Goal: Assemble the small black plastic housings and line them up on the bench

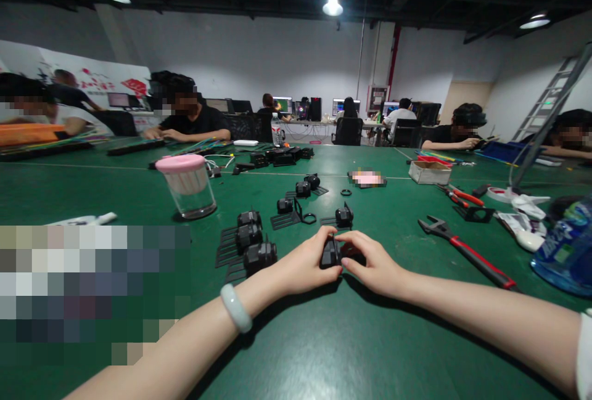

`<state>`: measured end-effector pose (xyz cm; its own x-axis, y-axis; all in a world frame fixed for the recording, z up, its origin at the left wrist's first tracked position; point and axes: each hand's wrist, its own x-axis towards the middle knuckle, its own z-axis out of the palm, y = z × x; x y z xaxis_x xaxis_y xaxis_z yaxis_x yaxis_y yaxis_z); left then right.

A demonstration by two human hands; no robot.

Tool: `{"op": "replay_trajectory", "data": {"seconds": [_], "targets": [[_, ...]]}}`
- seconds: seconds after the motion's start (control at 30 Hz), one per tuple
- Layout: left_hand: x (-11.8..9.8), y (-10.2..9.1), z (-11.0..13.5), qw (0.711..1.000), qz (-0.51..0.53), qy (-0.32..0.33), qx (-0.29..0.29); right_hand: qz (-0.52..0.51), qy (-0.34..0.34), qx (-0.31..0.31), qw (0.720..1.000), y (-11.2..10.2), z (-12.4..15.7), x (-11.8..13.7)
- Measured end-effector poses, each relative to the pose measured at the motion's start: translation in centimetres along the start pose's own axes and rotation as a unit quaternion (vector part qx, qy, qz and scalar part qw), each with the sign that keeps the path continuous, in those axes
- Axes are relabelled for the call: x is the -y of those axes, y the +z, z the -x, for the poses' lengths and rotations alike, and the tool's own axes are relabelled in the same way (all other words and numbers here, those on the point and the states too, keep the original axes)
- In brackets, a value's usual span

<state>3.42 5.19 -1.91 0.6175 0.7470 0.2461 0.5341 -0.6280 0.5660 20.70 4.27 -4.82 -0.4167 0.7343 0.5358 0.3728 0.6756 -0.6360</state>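
My left hand (314, 258), with a pale bangle (235, 308) at its wrist, grips a small black plastic unit (330, 253) between thumb and fingers. My right hand (372, 261) meets it from the other side, its fingers curled around a dark round piece (354, 256) against the unit; the fingers partly hide how the two join. Left of my hands lie several similar black units with slotted brackets (260, 257). Ahead are more such units (303, 189), a black unit (343, 215) just beyond my fingers, and loose black rings (309, 219).
A pink-lidded clear cup (187, 187) stands left. On the right lie an adjustable wrench (467, 253), red-handled pliers (466, 196), a small white box (430, 172) and a blue bottle (567, 252). Co-workers sit across the green table (296, 351). A blurred patch covers the near left.
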Motion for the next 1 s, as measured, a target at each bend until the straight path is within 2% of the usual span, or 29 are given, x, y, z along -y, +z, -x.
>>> {"op": "replay_trajectory", "data": {"seconds": [1.0], "targets": [[-0.09,0.01,-0.01,1.000,-0.006,0.008,0.001,0.005,0.001,0.005,1.000,-0.04,-0.05,-0.10]]}}
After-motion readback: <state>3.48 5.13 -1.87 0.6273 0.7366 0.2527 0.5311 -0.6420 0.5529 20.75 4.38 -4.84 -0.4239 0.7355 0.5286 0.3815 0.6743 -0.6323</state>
